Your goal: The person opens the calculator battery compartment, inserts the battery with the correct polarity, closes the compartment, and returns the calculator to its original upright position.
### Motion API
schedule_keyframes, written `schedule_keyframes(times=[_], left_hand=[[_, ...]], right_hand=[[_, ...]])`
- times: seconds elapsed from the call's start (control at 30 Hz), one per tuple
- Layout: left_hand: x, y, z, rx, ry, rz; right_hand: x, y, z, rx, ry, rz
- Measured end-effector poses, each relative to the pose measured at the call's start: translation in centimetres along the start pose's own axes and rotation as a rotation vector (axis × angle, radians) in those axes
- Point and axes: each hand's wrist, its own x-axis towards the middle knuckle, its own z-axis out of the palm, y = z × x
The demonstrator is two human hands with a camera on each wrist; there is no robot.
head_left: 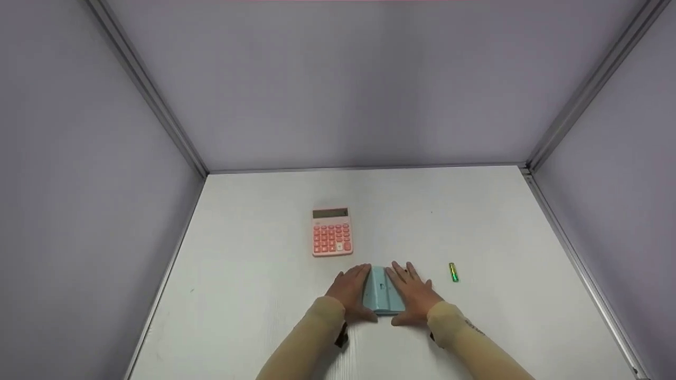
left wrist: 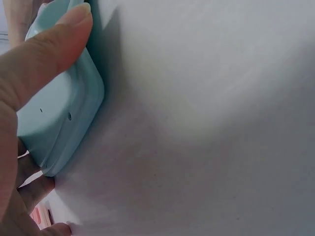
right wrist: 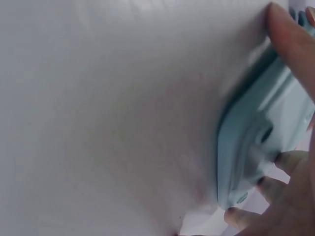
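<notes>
A light blue plastic device [head_left: 379,293] lies on the white table, with a raised ridge and small holes on its upper face. My left hand [head_left: 347,292] holds its left side; the thumb [left wrist: 54,42] lies across the near end while other fingers reach the far edge. On the right side, my right hand [head_left: 416,295] holds it too, with the thumb [right wrist: 290,42] at the near edge and fingertips [right wrist: 241,216] against the far part. Both hands cover portions of the device.
Beyond the hands lies a pink calculator [head_left: 331,235], keys up. A small green and gold battery [head_left: 453,272] lies right of my right hand. Grey panels [head_left: 338,84] border the white table [head_left: 237,253] at the back and both sides.
</notes>
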Motion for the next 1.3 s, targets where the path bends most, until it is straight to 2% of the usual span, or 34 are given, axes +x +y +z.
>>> schedule_keyframes(times=[0.17, 0.43, 0.7, 1.03, 1.3], left_hand=[[0.5, 0.1, -0.2, -0.043, 0.003, -0.014], [0.9, -0.3, 0.0, -0.091, -0.001, -0.021], [1.3, 0.3, -0.2, -0.025, -0.049, -0.038], [1.1, 0.9, -0.8, -0.064, -0.037, -0.043], [1.0, 0.8, -0.4, -0.063, -0.022, -0.025]], right_hand=[[0.4, 0.1, -0.1, -0.008, 0.016, 0.019], [0.7, 0.5, 0.1, 0.006, -0.004, 0.027], [0.7, 0.7, 0.4, -0.019, 0.009, 0.041], [0.5, 0.6, -0.6, 0.086, -0.005, 0.084], [0.1, 0.5, -0.5, 0.12, 0.015, 0.104]])
